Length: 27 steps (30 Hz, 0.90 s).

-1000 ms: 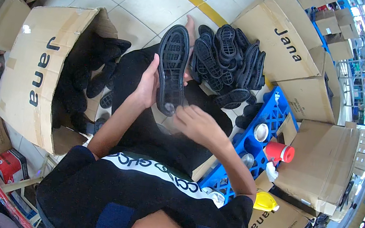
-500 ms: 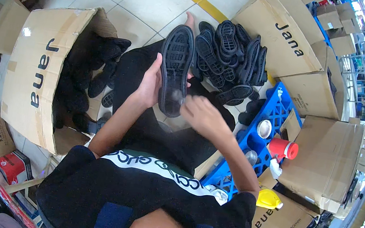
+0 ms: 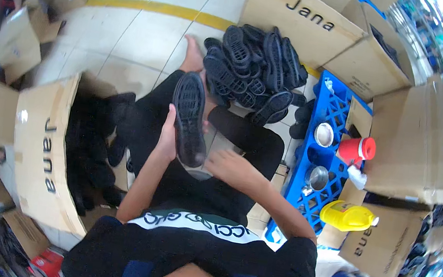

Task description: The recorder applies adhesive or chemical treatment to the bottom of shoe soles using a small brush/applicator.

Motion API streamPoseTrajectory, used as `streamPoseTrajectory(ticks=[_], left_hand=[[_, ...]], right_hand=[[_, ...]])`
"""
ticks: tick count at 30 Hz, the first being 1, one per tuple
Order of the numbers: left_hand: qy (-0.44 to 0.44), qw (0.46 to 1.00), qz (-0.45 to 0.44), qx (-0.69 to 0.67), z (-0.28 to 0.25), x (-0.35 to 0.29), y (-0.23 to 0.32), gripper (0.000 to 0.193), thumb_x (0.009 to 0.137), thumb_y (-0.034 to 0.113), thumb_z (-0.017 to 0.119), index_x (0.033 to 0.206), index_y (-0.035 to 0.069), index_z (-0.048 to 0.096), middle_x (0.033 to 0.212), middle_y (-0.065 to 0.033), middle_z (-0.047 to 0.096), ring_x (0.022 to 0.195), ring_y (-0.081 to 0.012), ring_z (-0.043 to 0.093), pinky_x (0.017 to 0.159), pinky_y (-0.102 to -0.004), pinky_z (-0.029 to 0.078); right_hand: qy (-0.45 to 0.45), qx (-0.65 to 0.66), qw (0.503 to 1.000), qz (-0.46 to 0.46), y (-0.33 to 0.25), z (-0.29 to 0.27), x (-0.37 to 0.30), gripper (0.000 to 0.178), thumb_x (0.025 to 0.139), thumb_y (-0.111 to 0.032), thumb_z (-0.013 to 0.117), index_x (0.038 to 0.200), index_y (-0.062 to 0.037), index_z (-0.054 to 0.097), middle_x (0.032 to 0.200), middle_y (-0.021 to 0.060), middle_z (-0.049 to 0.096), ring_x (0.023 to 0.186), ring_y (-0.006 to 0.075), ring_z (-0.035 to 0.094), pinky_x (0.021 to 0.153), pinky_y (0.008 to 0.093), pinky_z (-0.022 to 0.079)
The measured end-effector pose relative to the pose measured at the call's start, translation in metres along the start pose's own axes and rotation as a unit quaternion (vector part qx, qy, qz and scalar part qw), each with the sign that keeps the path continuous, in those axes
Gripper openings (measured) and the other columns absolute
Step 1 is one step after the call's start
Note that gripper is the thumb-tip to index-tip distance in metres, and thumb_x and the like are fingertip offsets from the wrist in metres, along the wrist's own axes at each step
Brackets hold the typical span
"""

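Observation:
A black shoe sole (image 3: 189, 116), its ridged inner face turned up, stands slanted above my lap. My left hand (image 3: 168, 137) is closed around its left edge, with the thumb along the side and fingertips showing at the far edge. Close to the heel end is my right hand (image 3: 227, 166), its fingers curled together. Whatever those fingers may pinch is too small or hidden to make out. Beyond my knees lies a heap of similar black soles (image 3: 234, 74) on the tiled floor.
At my left a cardboard box (image 3: 36, 151) lies open, full of dark shoe parts. A blue plastic pallet (image 3: 324, 99) at my right carries metal bowls (image 3: 324, 135), a red jug (image 3: 352, 150) and a yellow bottle (image 3: 346, 215). Large cartons (image 3: 311, 37) stand behind the heap.
The view has shifted, so the surroundings sit differently in the picture. My right hand stays by the heel end of the sole, less blurred now; my left hand keeps its hold.

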<state>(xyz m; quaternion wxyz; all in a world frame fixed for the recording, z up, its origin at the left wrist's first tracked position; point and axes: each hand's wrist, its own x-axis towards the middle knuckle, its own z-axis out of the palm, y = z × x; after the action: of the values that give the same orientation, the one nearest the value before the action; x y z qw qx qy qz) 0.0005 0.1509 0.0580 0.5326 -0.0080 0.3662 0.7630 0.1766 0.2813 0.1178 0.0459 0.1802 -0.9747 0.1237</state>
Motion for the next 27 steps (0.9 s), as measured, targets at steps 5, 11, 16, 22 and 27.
streamPoseTrajectory(ticks=[5, 11, 16, 22, 27], left_hand=[[0.129, 0.978, -0.103, 0.126, -0.050, 0.063, -0.032, 0.073, 0.099, 0.062, 0.021, 0.119, 0.002, 0.059, 0.095, -0.0145, 0.069, 0.081, -0.0271, 0.068, 0.070, -0.0408, 0.057], [-0.087, 0.991, -0.052, 0.084, 0.019, 0.187, -0.013, 0.059, 0.101, 0.053, 0.034, 0.123, 0.004, 0.059, 0.102, -0.0127, 0.068, 0.086, -0.0272, 0.066, 0.077, -0.0418, 0.056], [-0.064, 0.997, -0.007, 0.050, 0.094, 0.293, 0.028, 0.063, 0.101, 0.053, 0.030, 0.141, 0.005, 0.037, 0.133, -0.0171, 0.054, 0.123, -0.0339, 0.051, 0.103, -0.0566, 0.038], [0.035, 0.990, -0.071, 0.119, 0.007, 0.243, -0.017, 0.060, 0.099, 0.050, 0.041, 0.139, 0.005, 0.039, 0.136, -0.0212, 0.052, 0.121, -0.0421, 0.053, 0.099, -0.0580, 0.043], [0.083, 0.974, -0.013, 0.210, -0.095, 0.072, -0.009, 0.052, 0.098, 0.047, 0.046, 0.134, 0.009, 0.045, 0.130, -0.0132, 0.058, 0.115, -0.0294, 0.059, 0.096, -0.0449, 0.045]], right_hand=[[0.165, 0.268, 0.918, 0.240, -0.010, 0.030, -0.058, 0.012, 0.084, -0.006, 0.065, 0.090, -0.0023, 0.056, 0.087, 0.0071, 0.055, 0.084, 0.0230, 0.058, 0.072, 0.0330, 0.048], [0.380, 0.481, 0.608, 0.504, -0.050, 0.101, -0.110, 0.012, 0.096, -0.012, 0.059, 0.096, -0.0002, 0.060, 0.083, 0.0039, 0.063, 0.076, 0.0079, 0.058, 0.069, 0.0239, 0.047], [0.495, 0.532, 0.484, 0.488, -0.054, 0.146, -0.123, 0.012, 0.098, -0.014, 0.057, 0.097, -0.0029, 0.060, 0.087, 0.0058, 0.063, 0.077, 0.0117, 0.060, 0.070, 0.0261, 0.050], [0.548, 0.581, 0.401, 0.447, -0.042, 0.150, -0.128, 0.014, 0.099, -0.016, 0.055, 0.096, -0.0028, 0.058, 0.088, 0.0077, 0.063, 0.074, 0.0145, 0.060, 0.070, 0.0283, 0.051], [0.531, 0.579, 0.410, 0.463, -0.040, 0.151, -0.132, 0.012, 0.099, -0.016, 0.055, 0.097, -0.0044, 0.058, 0.089, 0.0085, 0.063, 0.076, 0.0157, 0.060, 0.070, 0.0296, 0.051]])
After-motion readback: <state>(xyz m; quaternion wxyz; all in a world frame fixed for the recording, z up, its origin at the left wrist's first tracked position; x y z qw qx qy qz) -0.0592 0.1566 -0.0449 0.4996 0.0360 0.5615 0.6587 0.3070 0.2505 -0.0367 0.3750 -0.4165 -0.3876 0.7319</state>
